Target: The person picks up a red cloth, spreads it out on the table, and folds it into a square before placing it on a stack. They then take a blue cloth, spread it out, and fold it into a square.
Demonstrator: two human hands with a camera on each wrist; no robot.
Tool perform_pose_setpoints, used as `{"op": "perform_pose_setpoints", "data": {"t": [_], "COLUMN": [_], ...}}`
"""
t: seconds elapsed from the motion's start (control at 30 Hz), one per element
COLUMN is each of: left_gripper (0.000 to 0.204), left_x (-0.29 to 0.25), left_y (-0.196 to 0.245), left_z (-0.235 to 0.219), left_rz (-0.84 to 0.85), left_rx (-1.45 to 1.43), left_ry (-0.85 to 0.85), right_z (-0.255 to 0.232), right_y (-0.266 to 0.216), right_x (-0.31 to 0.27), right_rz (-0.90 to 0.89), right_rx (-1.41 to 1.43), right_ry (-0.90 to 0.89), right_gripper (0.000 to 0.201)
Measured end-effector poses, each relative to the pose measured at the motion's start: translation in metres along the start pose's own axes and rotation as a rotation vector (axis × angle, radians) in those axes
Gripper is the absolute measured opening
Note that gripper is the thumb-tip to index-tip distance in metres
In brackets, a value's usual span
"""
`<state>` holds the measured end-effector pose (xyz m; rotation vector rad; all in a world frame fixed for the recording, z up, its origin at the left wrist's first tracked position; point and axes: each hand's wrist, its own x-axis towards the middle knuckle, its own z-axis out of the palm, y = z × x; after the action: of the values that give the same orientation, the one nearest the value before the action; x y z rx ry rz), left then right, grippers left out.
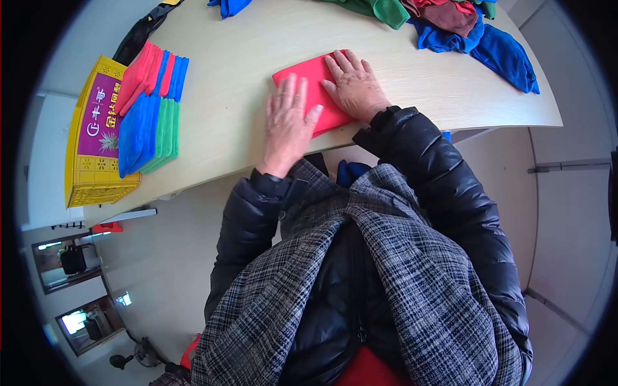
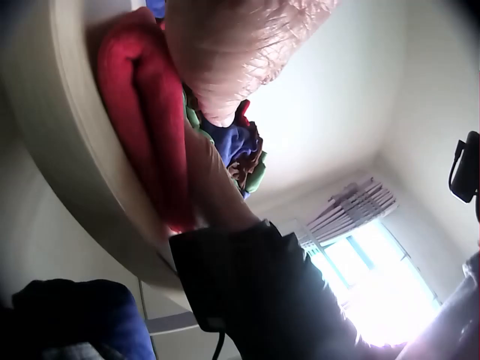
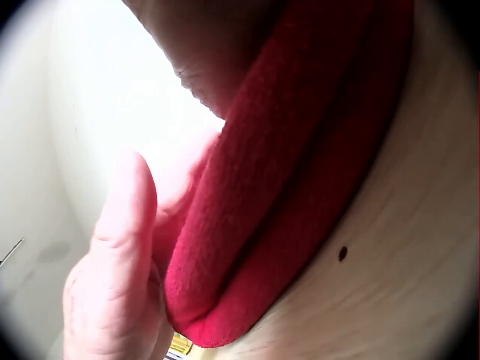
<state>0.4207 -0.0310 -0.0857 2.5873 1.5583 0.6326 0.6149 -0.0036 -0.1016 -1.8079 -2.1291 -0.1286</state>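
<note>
A folded red towel (image 1: 313,80) lies on the table in front of the person, and its thick doubled edge shows in the right wrist view. The right hand (image 1: 356,88) rests on the towel's right part with its fingers straight and spread. At the left side, the left hand (image 1: 287,128) is over the towel's edge, fingers extended and slightly blurred. From the right wrist camera, the left hand (image 3: 112,277) appears beside the towel's folded end (image 3: 217,307). Neither hand curls round the cloth.
Left on the pale table (image 1: 238,83) stand folded red, blue and green towels (image 1: 151,109) beside a yellow box (image 1: 96,135). Crumpled blue cloths (image 1: 505,58) and a green cloth (image 1: 380,9) lie at the far right. The table's curved front edge is close to the person.
</note>
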Motion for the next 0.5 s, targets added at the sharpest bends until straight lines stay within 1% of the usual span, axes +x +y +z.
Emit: {"op": "perform_pose_setpoints", "data": {"t": [0.1,0.27,0.37,0.5], "left_gripper": [0.070,0.070,0.069,0.065], "left_x": [-0.002,-0.015,-0.025,-0.040], "left_y": [0.020,0.016,0.014,0.011], "left_z": [0.011,0.012,0.009,0.000], "left_rz": [0.192,0.193,0.083,0.053], "left_rx": [0.001,0.053,-0.091,-0.034], "left_ry": [-0.032,-0.016,-0.004,0.009], "right_z": [-0.001,-0.004,-0.005,-0.006], "right_y": [0.000,-0.001,-0.001,-0.002], "right_x": [-0.001,-0.002,-0.001,-0.001], "right_rz": [-0.002,0.017,0.021,0.015], "right_rx": [-0.009,0.017,0.015,0.020], "right_ry": [-0.006,-0.018,-0.019,-0.029], "right_gripper": [0.062,0.061,0.061,0.062]}}
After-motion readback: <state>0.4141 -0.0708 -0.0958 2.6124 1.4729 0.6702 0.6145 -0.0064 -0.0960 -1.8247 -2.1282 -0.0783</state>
